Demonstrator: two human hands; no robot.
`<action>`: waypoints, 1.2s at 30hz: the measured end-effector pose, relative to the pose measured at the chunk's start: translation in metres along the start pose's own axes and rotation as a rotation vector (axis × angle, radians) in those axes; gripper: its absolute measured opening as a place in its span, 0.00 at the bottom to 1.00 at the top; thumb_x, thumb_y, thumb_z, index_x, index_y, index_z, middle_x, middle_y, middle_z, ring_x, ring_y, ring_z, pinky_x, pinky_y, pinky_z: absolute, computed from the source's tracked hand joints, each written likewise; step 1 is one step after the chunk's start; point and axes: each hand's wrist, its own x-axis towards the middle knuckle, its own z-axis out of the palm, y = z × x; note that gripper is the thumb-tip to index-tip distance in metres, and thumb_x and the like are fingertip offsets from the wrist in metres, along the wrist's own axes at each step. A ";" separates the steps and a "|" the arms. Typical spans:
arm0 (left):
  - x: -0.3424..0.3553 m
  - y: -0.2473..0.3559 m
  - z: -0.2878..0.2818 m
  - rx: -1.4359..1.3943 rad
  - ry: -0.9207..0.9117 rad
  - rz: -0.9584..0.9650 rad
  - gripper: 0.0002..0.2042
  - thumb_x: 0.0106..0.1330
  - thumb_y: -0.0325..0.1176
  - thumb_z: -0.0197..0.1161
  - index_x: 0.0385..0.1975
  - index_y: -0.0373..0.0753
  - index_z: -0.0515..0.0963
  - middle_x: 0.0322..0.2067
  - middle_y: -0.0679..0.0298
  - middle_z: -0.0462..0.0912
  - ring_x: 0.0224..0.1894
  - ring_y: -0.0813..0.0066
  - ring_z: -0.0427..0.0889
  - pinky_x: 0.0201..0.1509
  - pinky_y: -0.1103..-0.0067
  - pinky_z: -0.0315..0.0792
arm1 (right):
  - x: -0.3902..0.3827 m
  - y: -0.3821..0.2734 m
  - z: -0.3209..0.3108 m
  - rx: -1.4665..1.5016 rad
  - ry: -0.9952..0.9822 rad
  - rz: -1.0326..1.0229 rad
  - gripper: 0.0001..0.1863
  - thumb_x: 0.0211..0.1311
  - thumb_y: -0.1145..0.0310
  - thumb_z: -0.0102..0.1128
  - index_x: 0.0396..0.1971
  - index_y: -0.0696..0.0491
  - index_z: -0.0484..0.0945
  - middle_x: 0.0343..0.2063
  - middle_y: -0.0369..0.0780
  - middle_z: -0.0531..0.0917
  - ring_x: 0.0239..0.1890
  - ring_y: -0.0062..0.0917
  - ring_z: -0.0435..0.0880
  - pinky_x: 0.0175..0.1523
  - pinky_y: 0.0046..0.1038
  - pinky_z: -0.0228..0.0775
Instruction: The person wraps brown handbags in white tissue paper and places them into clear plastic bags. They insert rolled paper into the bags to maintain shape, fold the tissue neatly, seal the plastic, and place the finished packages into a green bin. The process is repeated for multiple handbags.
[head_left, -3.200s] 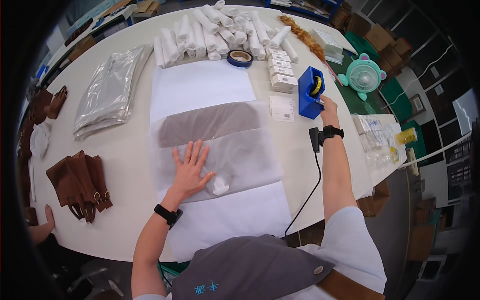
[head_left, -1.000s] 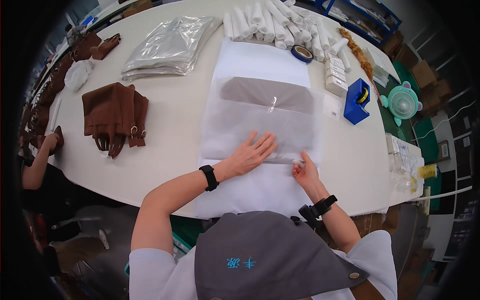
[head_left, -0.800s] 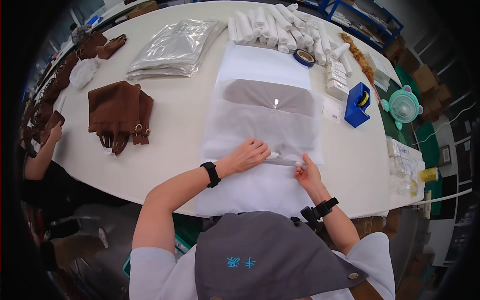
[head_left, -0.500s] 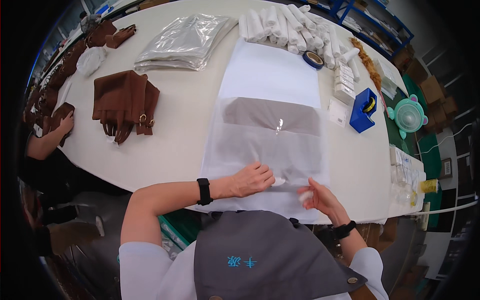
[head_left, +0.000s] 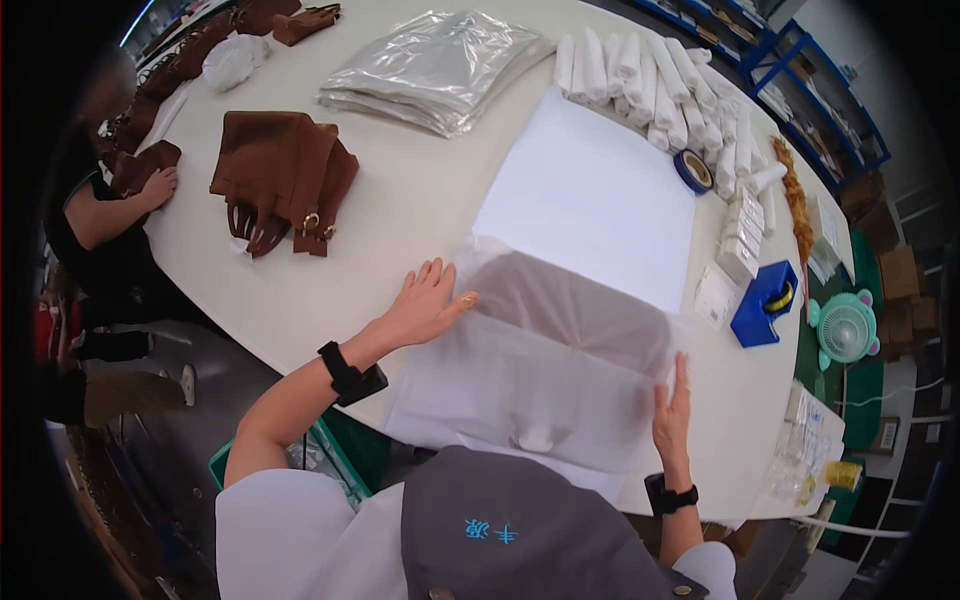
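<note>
A flat, grey item (head_left: 575,310) lies under or inside a thin, translucent white sheet (head_left: 500,385), in front of me on the table. Whether that sheet is a bag or loose wrapping I cannot tell. At its upper left edge rests my left hand (head_left: 425,305), fingers spread and flat. My right hand (head_left: 673,415) is at the right edge, fingers stretched upward and slightly apart. Neither hand holds anything. A small whitish patch (head_left: 535,438) shows near the sheet's close end. Smooth white paper (head_left: 590,190) extends beneath and beyond it.
Brown leather bags (head_left: 275,175) sit left, near a co-worker's hand (head_left: 158,187). Clear plastic sleeves (head_left: 430,70) and white rolls (head_left: 645,85) lie at the back. Right are a blue tape roll (head_left: 693,172), a blue tape dispenser (head_left: 765,305) and a green fan (head_left: 845,328).
Both hands have moved apart from the near middle of the sheet to its two sides, and the left fingers have opened. The view has shifted and tilted.
</note>
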 end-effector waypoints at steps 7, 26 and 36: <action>0.158 -0.068 -0.105 0.219 0.565 0.174 0.18 0.62 0.41 0.51 0.44 0.32 0.71 0.57 0.45 0.61 0.63 0.46 0.52 0.59 0.50 0.50 | 0.002 0.111 -0.010 0.632 0.357 0.700 0.19 0.67 0.55 0.40 0.38 0.57 0.72 0.28 0.37 0.76 0.25 0.17 0.75 0.34 0.19 0.66; 0.371 -0.110 -0.206 -0.653 1.321 -0.066 0.06 0.53 0.30 0.55 0.26 0.38 0.79 0.25 0.51 0.79 0.31 0.55 0.79 0.39 0.68 0.71 | 0.010 0.104 -0.020 0.657 0.339 0.862 0.14 0.65 0.59 0.46 0.28 0.55 0.73 0.20 0.34 0.76 0.17 0.17 0.75 0.24 0.17 0.64; 0.275 0.004 -0.215 -0.605 0.608 0.172 0.08 0.52 0.29 0.61 0.24 0.30 0.79 0.19 0.61 0.80 0.22 0.77 0.79 0.25 0.81 0.75 | 0.176 -0.050 -0.098 0.646 0.227 0.307 0.12 0.61 0.66 0.52 0.39 0.58 0.75 0.29 0.35 0.77 0.24 0.15 0.75 0.31 0.17 0.68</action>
